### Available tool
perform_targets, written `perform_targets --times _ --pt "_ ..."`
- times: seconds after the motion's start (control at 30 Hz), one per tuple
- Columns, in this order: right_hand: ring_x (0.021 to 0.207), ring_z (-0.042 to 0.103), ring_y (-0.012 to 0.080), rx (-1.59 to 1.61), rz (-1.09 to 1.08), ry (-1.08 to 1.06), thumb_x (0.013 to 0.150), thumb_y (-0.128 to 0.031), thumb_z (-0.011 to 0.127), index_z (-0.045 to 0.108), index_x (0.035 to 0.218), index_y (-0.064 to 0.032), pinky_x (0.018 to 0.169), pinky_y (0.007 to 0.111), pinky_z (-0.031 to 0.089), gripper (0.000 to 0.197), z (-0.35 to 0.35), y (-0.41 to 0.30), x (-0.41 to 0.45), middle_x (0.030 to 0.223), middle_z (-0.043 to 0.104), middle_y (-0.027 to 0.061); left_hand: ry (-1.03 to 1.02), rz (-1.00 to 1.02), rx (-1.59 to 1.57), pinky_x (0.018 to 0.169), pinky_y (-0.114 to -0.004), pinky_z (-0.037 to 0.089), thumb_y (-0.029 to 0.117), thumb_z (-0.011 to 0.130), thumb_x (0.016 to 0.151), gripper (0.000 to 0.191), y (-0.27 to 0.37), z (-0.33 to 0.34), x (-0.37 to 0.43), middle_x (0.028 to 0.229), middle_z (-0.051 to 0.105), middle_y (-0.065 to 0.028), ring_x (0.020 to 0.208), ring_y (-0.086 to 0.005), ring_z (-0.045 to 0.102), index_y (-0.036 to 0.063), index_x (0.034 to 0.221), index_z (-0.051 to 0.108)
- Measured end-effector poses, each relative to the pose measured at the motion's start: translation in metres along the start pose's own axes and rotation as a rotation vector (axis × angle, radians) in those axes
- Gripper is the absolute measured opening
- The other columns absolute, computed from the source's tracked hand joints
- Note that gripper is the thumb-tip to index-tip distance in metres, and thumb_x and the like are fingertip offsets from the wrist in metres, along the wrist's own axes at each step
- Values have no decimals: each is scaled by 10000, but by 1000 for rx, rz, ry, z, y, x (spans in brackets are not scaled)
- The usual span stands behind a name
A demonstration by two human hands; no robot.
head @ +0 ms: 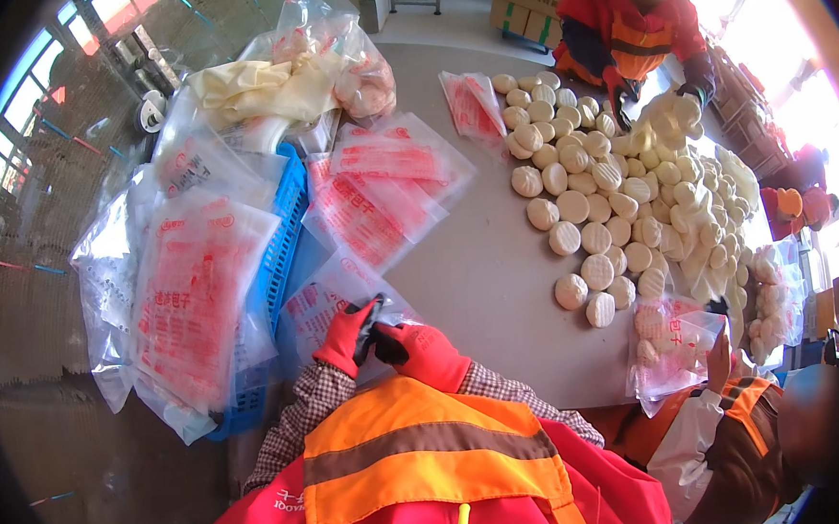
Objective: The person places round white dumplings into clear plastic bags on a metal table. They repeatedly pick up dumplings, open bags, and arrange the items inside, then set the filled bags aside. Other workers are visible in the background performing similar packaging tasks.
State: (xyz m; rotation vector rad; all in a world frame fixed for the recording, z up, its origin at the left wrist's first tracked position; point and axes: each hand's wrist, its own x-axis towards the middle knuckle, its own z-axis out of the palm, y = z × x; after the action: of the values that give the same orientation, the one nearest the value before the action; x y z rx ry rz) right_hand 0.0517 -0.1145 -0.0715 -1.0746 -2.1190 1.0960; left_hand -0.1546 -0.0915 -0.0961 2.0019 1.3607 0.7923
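Observation:
My left hand [348, 338] and my right hand [421, 352] wear red gloves with black palms and meet close in front of my body. Between them they pinch a clear plastic bag with printing [324, 300], which looks flat. Part of the bag is hidden behind the gloves. Just beyond it, several flat bags with red print [380, 199] overlap on the grey table [477, 258]. To the right, round pale buns [578, 209] lie spread out, some showing ridged undersides.
A blue plastic crate [284, 234] stands at left, with a stack of printed bags [195, 297] over it. Behind are cream sheeting [257, 88] and a filled clear bag [365, 78]. One co-worker [635, 25] handles buns across the table; another [718, 431] holds a part-filled bag [673, 347].

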Motion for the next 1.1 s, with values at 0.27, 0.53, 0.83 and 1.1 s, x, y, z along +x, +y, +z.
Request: perform_targets --times 0.27,0.53,0.83,1.1 --pt "1106 686 175 733 279 425 907 -79 772 631 1379 -46 962 329 545 494 -46 16 -8 1285 696 109 132 -384 -301 721 -341 573 121 627 950 189 -7 -9 11 918 775 -97 851 -187 737 74 1070 765" --pt "866 716 169 726 485 320 910 -101 753 745 1060 -35 815 318 562 164 -50 50 14 959 775 87 -49 -319 -179 590 -363 564 39 714 841 173 84 2 21 872 736 -156 689 -275 737 32 1013 694" --pt "1354 530 390 -17 75 238 795 -527 822 441 1533 -71 1085 472 471 947 -72 56 151 1532 479 217 866 -506 -942 559 -257 485 10 671 919 101 80 -143 -70 897 718 -132 588 -130 595 30 1004 619" --pt "1483 320 462 -802 255 63 838 -592 699 223 1644 -164 1153 653 295 1029 22 90 240 1641 330 196 1204 -337 -278 574 -231 452 194 616 1014 201 73 -152 -88 865 735 -111 576 -147 608 2 1071 594"
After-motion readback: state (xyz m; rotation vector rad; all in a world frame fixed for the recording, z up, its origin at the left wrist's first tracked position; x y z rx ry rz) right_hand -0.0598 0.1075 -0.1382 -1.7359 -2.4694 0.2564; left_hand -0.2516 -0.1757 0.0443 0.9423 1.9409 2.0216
